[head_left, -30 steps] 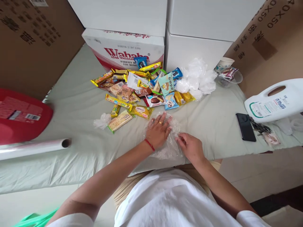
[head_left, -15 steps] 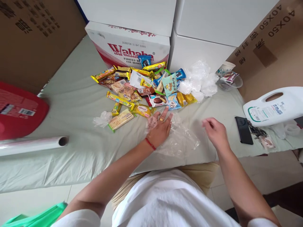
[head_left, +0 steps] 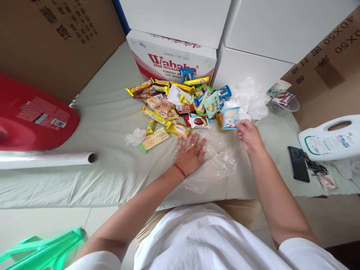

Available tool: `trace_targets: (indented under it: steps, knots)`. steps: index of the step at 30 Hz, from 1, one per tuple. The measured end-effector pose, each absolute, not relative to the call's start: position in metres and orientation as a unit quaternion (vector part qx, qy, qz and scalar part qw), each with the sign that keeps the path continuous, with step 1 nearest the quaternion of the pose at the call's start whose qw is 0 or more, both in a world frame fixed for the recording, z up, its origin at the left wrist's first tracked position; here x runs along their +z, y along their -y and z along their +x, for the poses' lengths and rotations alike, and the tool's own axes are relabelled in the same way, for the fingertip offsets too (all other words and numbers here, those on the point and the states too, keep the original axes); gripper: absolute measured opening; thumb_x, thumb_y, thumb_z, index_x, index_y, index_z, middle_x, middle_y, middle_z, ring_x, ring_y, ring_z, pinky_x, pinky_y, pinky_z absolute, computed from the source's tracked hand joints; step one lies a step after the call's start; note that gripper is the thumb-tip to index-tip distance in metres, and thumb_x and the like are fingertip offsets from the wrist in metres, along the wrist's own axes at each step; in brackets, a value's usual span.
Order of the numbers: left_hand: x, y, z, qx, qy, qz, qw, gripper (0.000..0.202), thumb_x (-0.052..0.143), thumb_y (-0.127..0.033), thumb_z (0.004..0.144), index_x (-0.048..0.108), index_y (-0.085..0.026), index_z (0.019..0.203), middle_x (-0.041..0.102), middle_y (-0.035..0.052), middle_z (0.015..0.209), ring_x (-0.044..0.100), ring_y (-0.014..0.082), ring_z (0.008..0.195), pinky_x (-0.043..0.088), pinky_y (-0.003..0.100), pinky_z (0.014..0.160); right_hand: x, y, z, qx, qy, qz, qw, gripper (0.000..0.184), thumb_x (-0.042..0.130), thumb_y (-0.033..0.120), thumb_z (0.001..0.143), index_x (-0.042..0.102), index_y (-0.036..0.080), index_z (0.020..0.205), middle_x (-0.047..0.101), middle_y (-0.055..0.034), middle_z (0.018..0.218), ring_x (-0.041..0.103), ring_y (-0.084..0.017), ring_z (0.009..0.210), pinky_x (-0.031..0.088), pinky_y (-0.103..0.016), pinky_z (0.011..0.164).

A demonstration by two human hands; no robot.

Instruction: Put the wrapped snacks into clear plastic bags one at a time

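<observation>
My left hand [head_left: 191, 154] lies flat with fingers spread on a clear plastic bag [head_left: 215, 165], which is spread on the cloth-covered surface. In my right hand [head_left: 249, 135], a light blue snack packet [head_left: 230, 118] is pinched by its right edge, above the right end of the snack pile. A yellow packet [head_left: 221, 122] is partly hidden behind it. Beyond my left fingertips lie a yellow-wrapped snack [head_left: 179, 129], a chocolate pie packet [head_left: 199, 120] and a long cracker packet [head_left: 155, 139]. A pale green packet [head_left: 211, 104] rests on the pile.
Crumpled clear bags [head_left: 249, 97] sit right of the pile, near a plastic bowl [head_left: 284, 105]. A white detergent jug [head_left: 332, 138], a phone [head_left: 298, 164] and keys [head_left: 314, 165] lie at right. A red jug [head_left: 36, 116] and a film roll [head_left: 47, 159] are left; a Wahaha box [head_left: 174, 56] stands behind.
My right hand has moved forward and left and taken hold of the light blue packet, lifting it from the pile. My left hand stays on the plastic bag, fingers wider. The view has shifted.
</observation>
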State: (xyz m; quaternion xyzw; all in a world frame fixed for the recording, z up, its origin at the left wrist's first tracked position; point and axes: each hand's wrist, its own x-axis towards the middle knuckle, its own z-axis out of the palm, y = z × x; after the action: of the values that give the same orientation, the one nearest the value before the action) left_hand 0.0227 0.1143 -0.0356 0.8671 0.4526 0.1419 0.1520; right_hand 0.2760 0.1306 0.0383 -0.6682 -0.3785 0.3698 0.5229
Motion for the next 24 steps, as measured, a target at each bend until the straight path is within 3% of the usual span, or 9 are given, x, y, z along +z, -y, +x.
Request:
trace_targets:
  steps: [2, 4, 6, 8, 14, 16, 19, 22, 24]
  knots:
    - [-0.036, -0.114, 0.024, 0.141, -0.446, 0.870, 0.157, 0.054, 0.028, -0.045, 0.107, 0.043, -0.033, 0.157, 0.033, 0.0071, 0.170, 0.023, 0.0322, 0.159, -0.001, 0.069, 0.125, 0.054, -0.103, 0.271, 0.465, 0.320, -0.577, 0.590, 0.038, 0.083, 0.053, 0.075, 0.062, 0.024, 0.089, 0.069, 0.0006, 0.084, 0.066, -0.015, 0.072, 0.049, -0.023, 0.051]
    - [-0.036, -0.115, 0.025, 0.148, -0.438, 0.873, 0.158, 0.054, 0.028, -0.046, 0.107, 0.041, -0.034, 0.158, 0.032, 0.0072, 0.170, 0.024, 0.0326, 0.159, -0.004, 0.070, 0.124, 0.057, -0.082, 0.255, 0.565, 0.293, -0.503, 0.585, 0.036, 0.081, 0.050, 0.079, 0.066, 0.025, 0.101, 0.074, -0.0042, 0.104, 0.073, -0.022, 0.092, 0.062, -0.033, 0.066]
    - [-0.034, -0.115, 0.024, 0.164, -0.426, 0.875, 0.160, 0.055, 0.028, -0.046, 0.108, 0.038, -0.033, 0.160, 0.031, 0.0083, 0.170, 0.025, 0.0323, 0.159, -0.003, 0.070, 0.124, 0.046, -0.073, 0.235, 0.639, 0.258, -0.464, 0.557, 0.033, 0.079, 0.044, 0.082, 0.068, 0.021, 0.103, 0.075, -0.0095, 0.111, 0.074, -0.027, 0.103, 0.065, -0.045, 0.084]
    - [-0.032, -0.116, 0.020, 0.189, -0.414, 0.876, 0.163, 0.055, 0.027, -0.042, 0.108, 0.036, -0.030, 0.161, 0.032, 0.0096, 0.170, 0.027, 0.0301, 0.158, 0.002, 0.066, 0.126, 0.026, -0.078, 0.223, 0.646, 0.199, -0.461, 0.574, 0.025, 0.079, 0.035, 0.083, 0.069, 0.017, 0.097, 0.076, -0.0116, 0.107, 0.074, -0.028, 0.106, 0.063, -0.049, 0.097]
    - [-0.029, -0.116, -0.014, 0.232, -0.372, 0.884, 0.165, 0.049, 0.033, -0.035, 0.106, 0.055, -0.023, 0.148, 0.051, 0.0098, 0.159, 0.035, 0.0248, 0.155, 0.019, 0.051, 0.129, -0.021, -0.098, 0.245, 0.534, 0.107, -0.493, 0.679, 0.014, 0.079, 0.020, 0.081, 0.065, 0.018, 0.084, 0.076, -0.0069, 0.094, 0.074, -0.021, 0.100, 0.061, -0.042, 0.104]
    - [-0.031, -0.117, -0.023, 0.199, -0.390, 0.883, 0.167, 0.048, 0.033, -0.036, 0.107, 0.060, -0.023, 0.144, 0.057, 0.0098, 0.154, 0.039, 0.0259, 0.153, 0.020, 0.054, 0.128, -0.022, -0.095, 0.253, 0.520, 0.122, -0.515, 0.670, 0.023, 0.084, 0.022, 0.076, 0.061, 0.019, 0.078, 0.074, -0.0039, 0.088, 0.073, -0.019, 0.093, 0.062, -0.041, 0.101]
    - [-0.033, -0.120, -0.029, 0.138, -0.407, 0.887, 0.167, 0.049, 0.030, -0.038, 0.107, 0.056, -0.025, 0.147, 0.052, 0.0089, 0.158, 0.033, 0.0279, 0.156, 0.015, 0.061, 0.127, -0.008, -0.084, 0.256, 0.465, 0.212, -0.556, 0.655, 0.035, 0.089, 0.032, 0.071, 0.055, 0.022, 0.075, 0.069, 0.0006, 0.079, 0.071, -0.017, 0.086, 0.062, -0.040, 0.096]
    - [-0.034, -0.123, -0.027, 0.106, -0.393, 0.898, 0.164, 0.050, 0.030, -0.037, 0.107, 0.051, -0.027, 0.151, 0.044, 0.0068, 0.164, 0.027, 0.0276, 0.159, 0.014, 0.063, 0.126, 0.015, -0.067, 0.248, 0.319, 0.427, -0.574, 0.622, 0.030, 0.081, 0.042, 0.082, 0.057, 0.024, 0.085, 0.073, -0.0043, 0.104, 0.070, -0.021, 0.106, 0.056, -0.043, 0.102]
    - [-0.033, -0.124, -0.026, 0.101, -0.393, 0.899, 0.162, 0.050, 0.029, -0.035, 0.107, 0.050, -0.028, 0.152, 0.043, 0.0060, 0.165, 0.026, 0.0276, 0.159, 0.014, 0.063, 0.126, 0.024, -0.057, 0.240, 0.228, 0.596, -0.557, 0.532, 0.018, 0.070, 0.039, 0.093, 0.060, 0.024, 0.093, 0.070, -0.0082, 0.128, 0.063, -0.024, 0.126, 0.051, -0.047, 0.110]
